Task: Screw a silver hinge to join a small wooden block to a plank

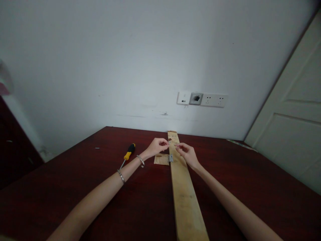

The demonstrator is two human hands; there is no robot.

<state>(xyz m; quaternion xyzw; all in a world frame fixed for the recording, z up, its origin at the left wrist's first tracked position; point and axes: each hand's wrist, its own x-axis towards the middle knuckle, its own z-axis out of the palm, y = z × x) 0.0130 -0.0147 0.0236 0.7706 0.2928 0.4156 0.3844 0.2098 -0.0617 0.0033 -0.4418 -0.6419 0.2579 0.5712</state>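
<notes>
A long wooden board [187, 194] runs from the near edge toward the wall. Over its far part, my left hand [157, 146] is closed in a pinch at the board's left edge; something tiny may be at the fingertips, too small to name. Facing it from the right, my right hand [187, 153] also pinches, its fingertips above the board. Just below the hands, a metal hinge [171, 158] lies at the board's left edge, beside a short wooden piece [161, 159]. A screwdriver [128, 152] with a yellow and black handle rests left of my left hand, its shaft partly behind my forearm.
The dark red table [140, 207] reaches back to a pale wall [125, 67]. A small metal piece [97, 148] lies on its left part. Wall sockets [213, 100] sit above the table's back edge, and a white door [293, 110] stands at the right.
</notes>
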